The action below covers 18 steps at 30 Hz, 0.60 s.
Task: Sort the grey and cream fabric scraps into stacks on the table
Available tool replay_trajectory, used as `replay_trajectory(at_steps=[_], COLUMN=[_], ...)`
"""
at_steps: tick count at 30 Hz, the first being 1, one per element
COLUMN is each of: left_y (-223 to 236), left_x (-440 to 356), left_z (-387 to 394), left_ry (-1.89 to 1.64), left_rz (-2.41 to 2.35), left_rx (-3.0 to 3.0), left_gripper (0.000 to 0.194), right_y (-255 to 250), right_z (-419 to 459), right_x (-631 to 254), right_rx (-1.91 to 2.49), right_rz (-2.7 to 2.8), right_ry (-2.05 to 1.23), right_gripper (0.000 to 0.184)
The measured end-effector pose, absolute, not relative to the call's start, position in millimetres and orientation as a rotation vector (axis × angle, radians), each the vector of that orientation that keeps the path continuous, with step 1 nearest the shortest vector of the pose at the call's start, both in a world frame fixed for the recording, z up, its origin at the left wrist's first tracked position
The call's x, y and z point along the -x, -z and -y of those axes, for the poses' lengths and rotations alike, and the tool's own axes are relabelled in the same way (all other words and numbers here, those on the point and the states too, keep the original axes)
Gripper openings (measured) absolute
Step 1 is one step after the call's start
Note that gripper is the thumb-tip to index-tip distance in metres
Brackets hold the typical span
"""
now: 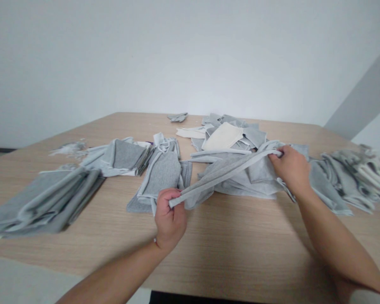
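Note:
A light grey fabric piece [221,175] is stretched at a slant between my two hands, its upper edge pulled taut into a narrow band. My left hand [171,219] is closed around the lower left end of that edge, thumb on top. Farther up and to the right, my right hand [289,166] pinches the other end. The rest of the fabric hangs down in loose folds towards the table, and behind it more grey cloth is partly hidden. Just left of my left hand lies a stack of grey cut fabric [164,169].
Folded grey fabric [50,202] lies at the left, with another stack [123,156] behind it and white scraps [71,148] beyond. Cream and grey pieces [224,136] are heaped at the back. Bundled cloth [351,181] sits at the right on the wooden table [234,253]. A wall stands behind.

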State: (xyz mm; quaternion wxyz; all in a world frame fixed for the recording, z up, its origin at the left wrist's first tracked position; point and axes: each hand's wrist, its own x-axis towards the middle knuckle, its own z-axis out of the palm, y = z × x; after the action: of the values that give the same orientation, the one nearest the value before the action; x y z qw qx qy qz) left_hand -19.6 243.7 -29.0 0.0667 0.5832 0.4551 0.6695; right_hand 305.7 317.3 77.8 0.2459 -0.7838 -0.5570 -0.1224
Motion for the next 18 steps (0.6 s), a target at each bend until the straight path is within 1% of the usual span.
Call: replay_trajectory(at_steps=[5, 10, 13, 15, 18], left_y=[35.7, 34.6, 32.8, 32.1, 32.8], left_x=[19.0, 19.7, 19.4, 18.9, 18.3], left_z=[-247.1, -248.2, -247.9, -247.9, -248.5], left_ry=[-2.047, -2.081, -2.072, -2.069, -2.069], left_rz=[-1.384, -1.383, -1.37, -1.368, -1.377], left_rx=[-1.631, -1.546, -1.52, -1.506, -1.486], left_gripper=[0.011, 0.012, 0.013, 0.014, 0.017], right_y=[-77.9, -73.9, -69.3, -64.2, -54.3], right_z=[-320.1, -327.2, -335.6, -342.0, -348.9], right_x=[-313.5, -323.3, -332.0, -336.3, -334.7], right_rx=[2.181, 2.185, 2.106, 1.995, 1.806], right_rz=[1.431, 1.407, 1.402, 1.365, 1.28], right_ry=[0.333, 0.303, 0.234, 0.126, -0.072], right_gripper=[0.051, 0.055, 0.043, 0.034, 0.03])
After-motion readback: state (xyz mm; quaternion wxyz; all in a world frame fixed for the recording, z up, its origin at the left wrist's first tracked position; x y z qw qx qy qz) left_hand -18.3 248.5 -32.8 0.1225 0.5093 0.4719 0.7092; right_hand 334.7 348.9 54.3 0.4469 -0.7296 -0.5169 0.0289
